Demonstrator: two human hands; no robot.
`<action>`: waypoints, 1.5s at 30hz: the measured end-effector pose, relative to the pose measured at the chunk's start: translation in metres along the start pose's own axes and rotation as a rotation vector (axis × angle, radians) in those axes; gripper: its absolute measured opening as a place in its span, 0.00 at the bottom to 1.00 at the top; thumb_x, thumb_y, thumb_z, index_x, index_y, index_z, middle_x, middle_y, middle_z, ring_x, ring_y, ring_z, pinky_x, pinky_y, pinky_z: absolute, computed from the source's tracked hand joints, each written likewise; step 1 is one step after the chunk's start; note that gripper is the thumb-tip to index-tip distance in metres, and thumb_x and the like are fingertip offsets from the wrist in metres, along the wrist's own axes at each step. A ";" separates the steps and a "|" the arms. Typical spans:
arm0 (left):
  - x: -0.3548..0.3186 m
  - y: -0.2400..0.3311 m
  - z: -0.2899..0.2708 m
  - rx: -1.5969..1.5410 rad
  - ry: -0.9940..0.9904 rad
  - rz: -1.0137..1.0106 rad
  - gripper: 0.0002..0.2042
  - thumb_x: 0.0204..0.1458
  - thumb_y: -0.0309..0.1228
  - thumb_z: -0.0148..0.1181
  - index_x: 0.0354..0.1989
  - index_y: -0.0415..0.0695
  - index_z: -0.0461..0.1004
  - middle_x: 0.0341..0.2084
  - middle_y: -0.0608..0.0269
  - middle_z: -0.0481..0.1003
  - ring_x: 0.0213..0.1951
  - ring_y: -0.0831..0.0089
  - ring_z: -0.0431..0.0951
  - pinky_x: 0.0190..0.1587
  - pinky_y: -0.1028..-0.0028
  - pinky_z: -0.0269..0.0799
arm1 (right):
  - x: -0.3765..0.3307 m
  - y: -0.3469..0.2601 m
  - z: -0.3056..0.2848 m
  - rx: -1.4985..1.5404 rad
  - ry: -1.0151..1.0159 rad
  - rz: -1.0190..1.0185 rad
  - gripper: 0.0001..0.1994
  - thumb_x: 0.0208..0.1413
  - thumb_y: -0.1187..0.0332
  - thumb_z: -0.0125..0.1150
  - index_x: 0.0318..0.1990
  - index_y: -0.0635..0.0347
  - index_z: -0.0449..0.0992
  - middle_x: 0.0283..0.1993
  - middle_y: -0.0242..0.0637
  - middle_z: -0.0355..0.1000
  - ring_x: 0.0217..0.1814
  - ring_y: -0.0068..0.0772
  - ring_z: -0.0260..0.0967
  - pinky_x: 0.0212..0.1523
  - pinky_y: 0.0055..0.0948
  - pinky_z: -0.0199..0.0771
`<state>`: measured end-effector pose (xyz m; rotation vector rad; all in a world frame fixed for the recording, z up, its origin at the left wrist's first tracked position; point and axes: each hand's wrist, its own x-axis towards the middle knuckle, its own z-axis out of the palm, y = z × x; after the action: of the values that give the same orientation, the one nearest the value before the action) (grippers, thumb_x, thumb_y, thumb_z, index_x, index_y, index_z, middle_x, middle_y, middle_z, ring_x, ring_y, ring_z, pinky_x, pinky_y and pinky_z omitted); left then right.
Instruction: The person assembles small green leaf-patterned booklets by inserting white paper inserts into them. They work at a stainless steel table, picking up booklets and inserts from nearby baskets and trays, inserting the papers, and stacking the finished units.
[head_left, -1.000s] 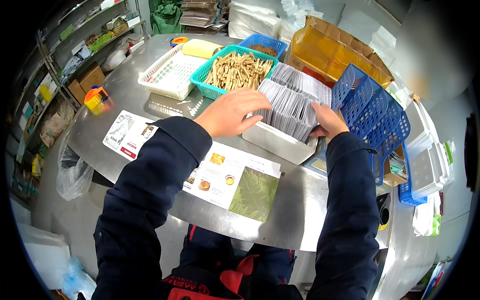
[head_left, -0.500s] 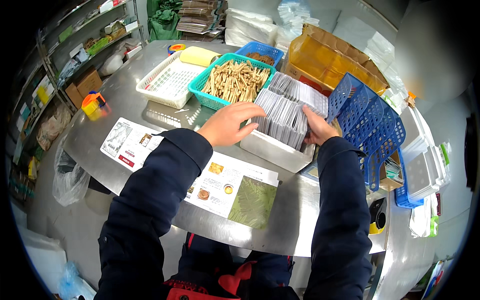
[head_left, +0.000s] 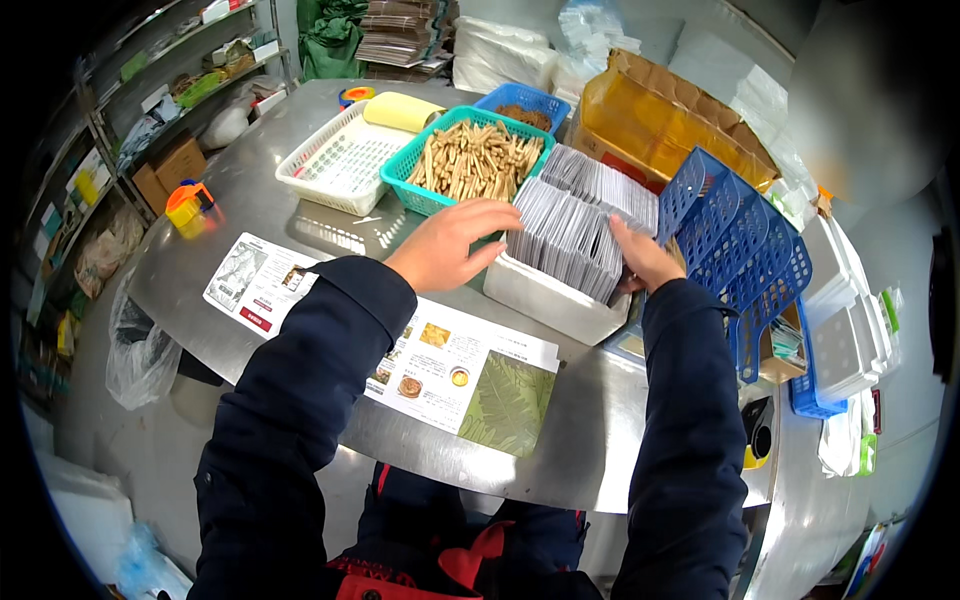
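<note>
A white box holds tightly packed thin white cards standing on edge in two rows. My left hand is at the left side of the box, fingers curved and thumb apart, with nothing in it. Its fingertips come near the left edge of the cards; whether they touch is unclear. My right hand grips the right side of the near row, thumb against the cards and the other fingers partly hidden. Below the box lies a long printed sheet with food pictures and a green leaf-patterned end.
A green basket of short tan sticks stands left of the box, beside a white basket. Blue perforated racks lean at the right. Behind is a taped carton. A tape dispenser sits at the table's left.
My left hand has drawn slightly left, away from the cards. My right hand stays at their right side. The view has shifted a little.
</note>
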<state>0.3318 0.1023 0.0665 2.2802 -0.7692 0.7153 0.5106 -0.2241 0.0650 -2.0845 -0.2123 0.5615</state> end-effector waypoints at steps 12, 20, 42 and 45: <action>-0.036 0.016 -0.026 0.064 -0.060 -0.097 0.16 0.64 0.25 0.67 0.59 0.44 0.81 0.63 0.55 0.80 0.67 0.54 0.78 0.69 0.58 0.72 | -0.032 -0.010 -0.005 -0.386 0.152 -0.028 0.47 0.72 0.32 0.52 0.64 0.83 0.73 0.49 0.62 0.80 0.41 0.50 0.85 0.38 0.34 0.89; -0.064 0.065 -0.052 0.109 -0.194 -0.316 0.14 0.66 0.32 0.66 0.57 0.44 0.82 0.52 0.54 0.85 0.54 0.52 0.84 0.57 0.59 0.78 | -0.031 0.016 -0.021 -0.014 0.334 -0.100 0.42 0.73 0.38 0.56 0.48 0.87 0.81 0.41 0.58 0.83 0.40 0.53 0.87 0.25 0.39 0.87; -0.171 0.138 0.020 0.191 -0.649 -0.300 0.27 0.56 0.36 0.75 0.64 0.44 0.78 0.72 0.59 0.73 0.68 0.53 0.76 0.65 0.58 0.77 | -0.293 0.149 0.123 0.164 -0.204 -0.141 0.16 0.73 0.61 0.65 0.48 0.69 0.84 0.34 0.42 0.85 0.35 0.30 0.84 0.40 0.29 0.81; -0.159 0.129 0.014 0.134 -0.716 -0.397 0.30 0.55 0.36 0.76 0.66 0.43 0.76 0.71 0.58 0.72 0.66 0.48 0.76 0.65 0.55 0.78 | -0.289 0.156 0.131 0.154 -0.186 -0.178 0.16 0.73 0.60 0.66 0.48 0.69 0.84 0.33 0.42 0.85 0.34 0.30 0.83 0.38 0.30 0.80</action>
<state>0.1410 0.0639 0.0031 2.7172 -0.5382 -0.2636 0.1844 -0.3146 -0.0361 -1.8439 -0.4432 0.6424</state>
